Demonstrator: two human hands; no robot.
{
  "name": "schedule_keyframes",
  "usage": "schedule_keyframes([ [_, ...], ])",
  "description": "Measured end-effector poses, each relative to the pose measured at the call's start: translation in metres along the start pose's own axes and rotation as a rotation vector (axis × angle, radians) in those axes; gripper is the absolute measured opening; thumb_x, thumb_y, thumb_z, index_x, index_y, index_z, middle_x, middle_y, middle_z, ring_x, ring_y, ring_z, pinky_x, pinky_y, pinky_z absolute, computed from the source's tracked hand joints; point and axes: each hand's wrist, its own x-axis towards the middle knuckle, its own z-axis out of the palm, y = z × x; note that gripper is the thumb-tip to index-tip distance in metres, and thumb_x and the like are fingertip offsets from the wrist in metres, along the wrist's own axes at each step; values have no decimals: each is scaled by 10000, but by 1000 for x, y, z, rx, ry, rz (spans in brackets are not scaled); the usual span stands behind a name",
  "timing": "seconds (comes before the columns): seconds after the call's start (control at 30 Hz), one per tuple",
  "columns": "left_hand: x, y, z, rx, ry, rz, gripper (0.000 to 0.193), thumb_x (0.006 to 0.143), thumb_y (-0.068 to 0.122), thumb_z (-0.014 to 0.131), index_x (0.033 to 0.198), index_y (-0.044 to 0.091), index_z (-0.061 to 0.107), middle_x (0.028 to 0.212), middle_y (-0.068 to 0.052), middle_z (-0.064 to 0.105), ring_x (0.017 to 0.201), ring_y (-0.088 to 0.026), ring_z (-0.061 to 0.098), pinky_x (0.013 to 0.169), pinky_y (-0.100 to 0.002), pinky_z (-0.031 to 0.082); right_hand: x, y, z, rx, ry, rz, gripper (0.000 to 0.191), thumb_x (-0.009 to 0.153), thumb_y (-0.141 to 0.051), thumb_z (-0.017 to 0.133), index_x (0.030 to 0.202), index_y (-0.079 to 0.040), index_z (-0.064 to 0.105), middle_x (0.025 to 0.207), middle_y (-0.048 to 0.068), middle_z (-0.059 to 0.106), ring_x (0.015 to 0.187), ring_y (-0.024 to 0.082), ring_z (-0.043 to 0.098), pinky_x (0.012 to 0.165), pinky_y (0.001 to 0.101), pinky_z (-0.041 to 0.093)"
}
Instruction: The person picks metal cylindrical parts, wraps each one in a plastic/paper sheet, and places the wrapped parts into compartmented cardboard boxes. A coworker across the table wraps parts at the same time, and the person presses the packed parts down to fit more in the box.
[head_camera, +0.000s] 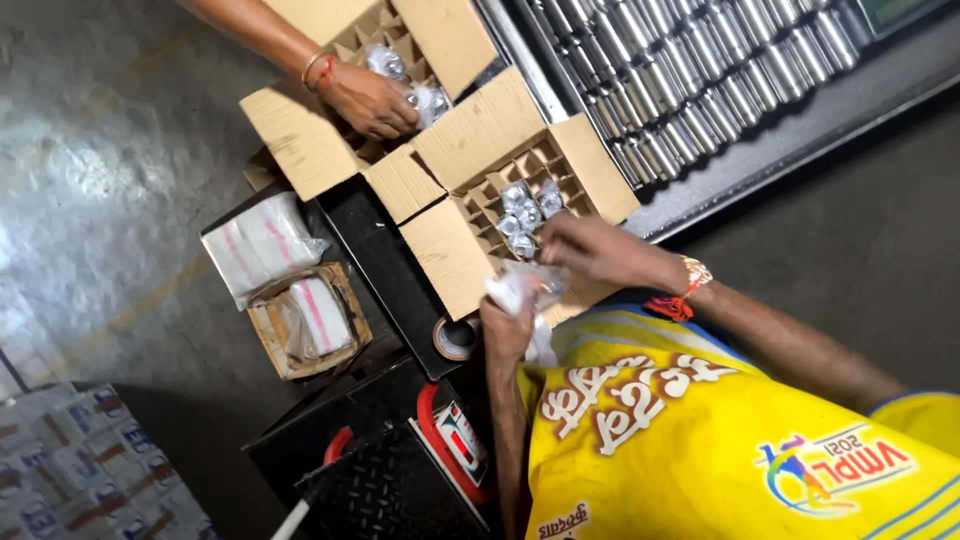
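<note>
My left hand (507, 330) grips a crumpled clear plastic bag (522, 287) just in front of an open cardboard box (590, 165) with a cardboard grid of cells. My right hand (588, 248) hovers over the near side of that grid, fingers curled onto the top of the same bag. Several shiny metal parts wrapped in plastic (525, 212) sit in the middle cells. Another person's hand (370, 100) reaches into a second divided box (300, 140) at the top, next to wrapped parts (385, 62).
A rack of several metal cylinders (700, 80) runs along the top right. A roll of tape (455, 338) lies on a black stand (375, 250). Stacks of folded plastic bags (262, 245) and a small carton of them (310, 320) lie left. A weighing scale (455, 435) stands below.
</note>
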Motion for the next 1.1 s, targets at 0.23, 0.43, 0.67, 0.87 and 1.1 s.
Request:
schedule_keyframes([
  [0.23,13,13,-42,-81,-251,-168,201,902,206,768,990,30,730,879,-56,740,713,-126,662,649,-278,550,6,58,61,1207,-524,307,385,1023,-221,653,1366,-80,547,771,4,602,542,45,536,438,185,407],
  [0.43,34,-11,-70,-199,427,-411,247,911,237,776,864,20,667,665,-44,617,539,-132,555,504,-296,447,59,98,21,1343,106,136,225,1049,-170,636,1207,-56,523,827,50,655,517,38,544,381,157,431],
  [0.67,27,-20,-76,-355,413,-372,190,891,186,773,909,32,662,663,4,572,545,-103,521,510,-280,426,104,123,-7,-575,198,-244,468,779,-10,681,1226,-37,548,1207,257,633,1013,384,678,771,420,597],
  [0.87,28,-17,-61,-778,442,-308,300,845,121,761,1093,11,634,801,-26,625,629,-127,583,548,-299,480,87,114,2,-662,156,-121,615,742,52,668,1339,-38,548,1362,153,569,1223,353,583,1044,430,534],
  [1.1,27,-14,-37,-655,214,-403,409,809,141,751,1166,-38,664,972,-163,765,827,-254,749,777,-374,621,80,71,5,-684,194,-28,230,831,-138,795,1041,-154,703,1250,89,660,1126,264,603,937,423,488],
])
